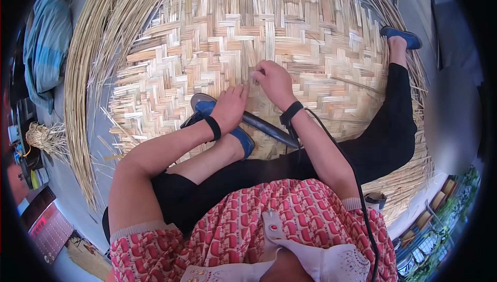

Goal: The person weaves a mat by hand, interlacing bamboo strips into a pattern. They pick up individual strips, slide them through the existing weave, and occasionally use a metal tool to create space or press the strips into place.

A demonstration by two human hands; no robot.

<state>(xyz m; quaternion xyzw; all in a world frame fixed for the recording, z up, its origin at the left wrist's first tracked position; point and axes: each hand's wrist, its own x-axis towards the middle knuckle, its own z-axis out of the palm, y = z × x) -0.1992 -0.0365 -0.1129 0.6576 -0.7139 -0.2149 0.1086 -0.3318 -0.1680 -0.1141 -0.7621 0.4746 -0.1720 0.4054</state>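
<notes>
A large woven mat (207,59) of flat, pale straw-coloured strips in a zigzag pattern spreads under me. My left hand (230,110) rests on it near the middle, with its fingers stretched out flat against the weave. Just up and to the right, my right hand (275,84) is closed, thumb and forefinger pinched low over the strips. Whatever lies in that pinch is too small to make out. A dark, smooth rod (272,130) slants across the mat from beside my left hand to below my right wrist.
Long loose stalks (83,80) curve around the mat's left side, and unwoven ends fan out at the top. My blue shoes (404,38) rest at the mat's right edge and beneath my left forearm. Teal cloth (49,49) lies far left. A black cable (357,178) runs along my right arm.
</notes>
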